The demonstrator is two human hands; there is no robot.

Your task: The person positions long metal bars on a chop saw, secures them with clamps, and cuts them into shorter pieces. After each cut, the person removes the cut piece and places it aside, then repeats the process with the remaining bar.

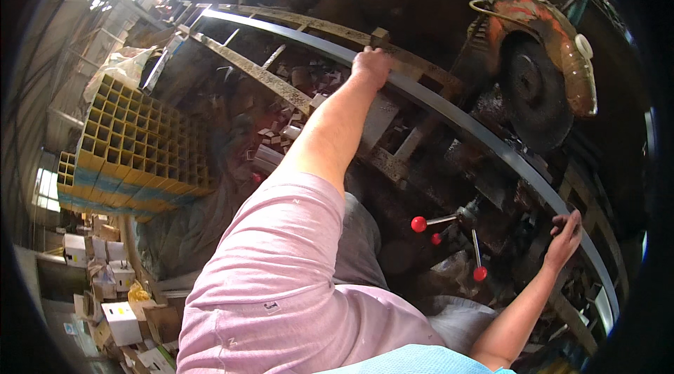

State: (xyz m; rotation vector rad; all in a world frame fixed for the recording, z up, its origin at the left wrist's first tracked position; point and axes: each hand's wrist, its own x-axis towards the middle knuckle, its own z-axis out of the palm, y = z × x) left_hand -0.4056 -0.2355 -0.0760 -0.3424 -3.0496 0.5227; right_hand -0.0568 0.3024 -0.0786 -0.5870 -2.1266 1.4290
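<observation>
A long, thin silvery metal bar (484, 136) runs from the far left across to the lower right, bent by the lens. My left hand (373, 67) reaches far forward, its fingers closed over the bar next to a small block. At the right, my right hand (566, 239) is beside the bar's near stretch, fingers bent and apart, with nothing visible in them; whether it touches the bar I cannot tell. A cut-off saw with a dark round disc (533, 89) and a worn orange guard (523, 12) stands beyond the bar, between my hands.
Red-knobbed levers (419, 224) stick up in front of me. A pale rail frame (270, 81) extends to the far left, with cut offcuts (330, 82) below. Stacked yellow square tubes (130, 121) stand at left, near cardboard boxes (121, 323).
</observation>
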